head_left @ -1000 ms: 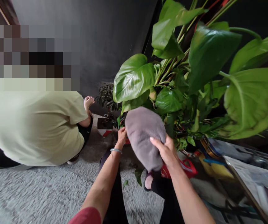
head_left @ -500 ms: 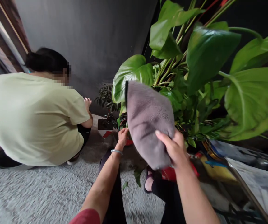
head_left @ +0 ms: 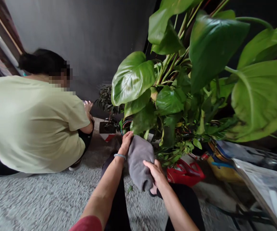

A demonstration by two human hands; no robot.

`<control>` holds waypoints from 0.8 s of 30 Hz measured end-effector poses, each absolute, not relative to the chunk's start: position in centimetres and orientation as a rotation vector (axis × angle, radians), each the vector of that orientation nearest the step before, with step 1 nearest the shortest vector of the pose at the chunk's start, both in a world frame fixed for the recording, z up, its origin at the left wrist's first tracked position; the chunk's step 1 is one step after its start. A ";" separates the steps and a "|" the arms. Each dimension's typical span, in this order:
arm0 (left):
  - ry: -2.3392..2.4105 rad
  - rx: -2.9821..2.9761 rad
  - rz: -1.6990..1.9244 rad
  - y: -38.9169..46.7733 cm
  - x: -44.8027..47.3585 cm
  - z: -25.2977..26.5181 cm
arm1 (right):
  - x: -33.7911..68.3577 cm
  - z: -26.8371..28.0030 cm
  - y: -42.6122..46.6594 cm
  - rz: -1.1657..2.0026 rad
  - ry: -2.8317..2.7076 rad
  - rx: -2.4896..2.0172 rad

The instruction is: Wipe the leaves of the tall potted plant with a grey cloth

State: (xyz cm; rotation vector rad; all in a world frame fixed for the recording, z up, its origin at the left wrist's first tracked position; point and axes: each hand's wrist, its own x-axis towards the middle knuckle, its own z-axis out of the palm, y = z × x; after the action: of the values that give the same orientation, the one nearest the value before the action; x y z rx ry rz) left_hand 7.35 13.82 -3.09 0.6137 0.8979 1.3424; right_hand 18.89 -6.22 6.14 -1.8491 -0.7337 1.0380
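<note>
A grey cloth (head_left: pixel 139 160) hangs from my right hand (head_left: pixel 156 171), whose thumb and fingers are closed on it. To its left, my left hand (head_left: pixel 127 140) has its fingers pinched together at the lower tip of a dark green leaf (head_left: pixel 143 120). That leaf belongs to a large potted plant with broad glossy leaves. A bigger, shiny leaf (head_left: pixel 133 78) spreads just above it. The cloth lies below the held leaf, close beside my left hand.
A person in a pale green shirt (head_left: pixel 34 125) crouches at the left near a dark basin (head_left: pixel 4 166). A small potted plant (head_left: pixel 107 126) stands by the grey wall. On the right are a red plastic container (head_left: pixel 185 173) and a cluttered table (head_left: pixel 256 173).
My right hand has moved the cloth down and left, away from the front of the leaves, uncovering the leaf at my left hand. My left hand has stayed almost still.
</note>
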 end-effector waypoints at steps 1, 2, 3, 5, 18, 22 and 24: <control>0.882 0.563 1.314 13.8 7.5 -3.0 | 19.5 7.5 -7.6 1.060 -0.739 -1.879; 0.865 0.521 1.289 13.7 7.6 -2.9 | 20.3 9.2 -9.3 1.104 -0.757 -1.902; 0.849 0.489 1.272 13.7 7.7 -2.7 | 21.2 11.3 -11.0 1.134 -0.770 -1.911; 0.833 0.463 1.266 13.5 7.8 -2.4 | 23.3 16.2 -14.4 1.209 -0.781 -1.919; 0.587 0.305 1.237 9.6 9.4 -0.6 | 24.0 10.6 -8.1 1.006 -0.469 -1.631; 0.579 0.284 1.255 9.1 9.4 -1.0 | 23.1 11.7 -12.6 1.159 -0.614 -1.666; 0.558 0.300 1.257 8.8 9.1 -1.2 | 23.0 15.1 -12.0 1.088 -0.719 -1.571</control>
State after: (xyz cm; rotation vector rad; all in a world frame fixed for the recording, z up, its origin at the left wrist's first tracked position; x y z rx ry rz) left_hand 9.08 8.83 -1.24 0.3001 0.5577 1.2575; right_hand 23.00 -11.97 15.08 -1.5707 -0.7192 1.0875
